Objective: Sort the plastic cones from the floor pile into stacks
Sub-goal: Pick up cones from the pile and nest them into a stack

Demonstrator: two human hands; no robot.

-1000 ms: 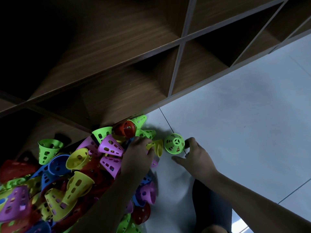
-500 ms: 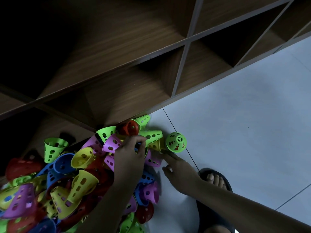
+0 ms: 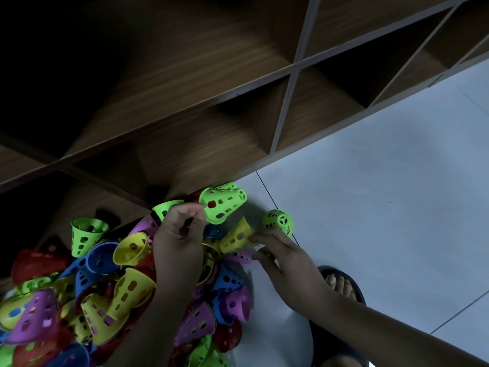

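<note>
Dim room; pale tiled floor meets wooden shelving, cone pile at its foot. Person's left hand pinches a green cone; right hand touches a yellow cone, grip unclear.

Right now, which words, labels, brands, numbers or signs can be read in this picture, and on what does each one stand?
None can be read.
Plastic cones, also the green cone held by the left hand: only punched holes, no print.
Wooden shelf and floor: no marks.
The picture is dim and partly blurred, so tiny moulded marks could be missed.
</note>
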